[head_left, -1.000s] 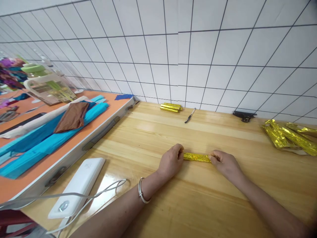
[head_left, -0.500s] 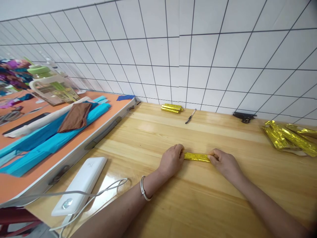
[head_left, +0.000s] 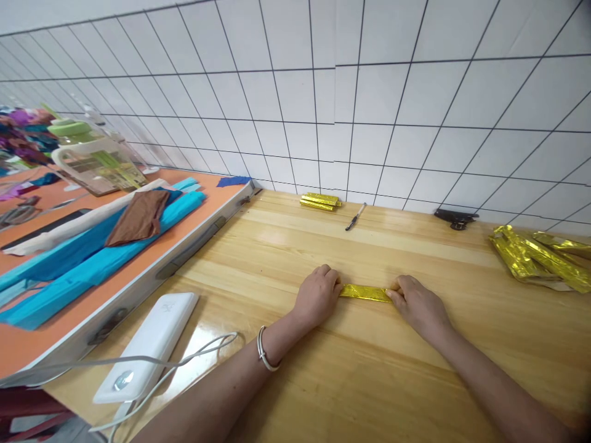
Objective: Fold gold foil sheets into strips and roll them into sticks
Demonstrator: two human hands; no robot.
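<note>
Left hand (head_left: 316,298) and right hand (head_left: 416,304) each pinch closed on one end of a folded gold foil strip (head_left: 365,293) lying flat on the wooden desk (head_left: 378,369), middle front, between the two hands. Far edge by the tiled wall: small stack of gold strips (head_left: 319,200), pen (head_left: 354,217) just beside it, black clip (head_left: 455,218), loose gold foil pile (head_left: 538,256) at right. White power bank (head_left: 148,346) with cable sits near the left forearm, and blue paper (head_left: 87,258) lies on the orange table at left.
</note>
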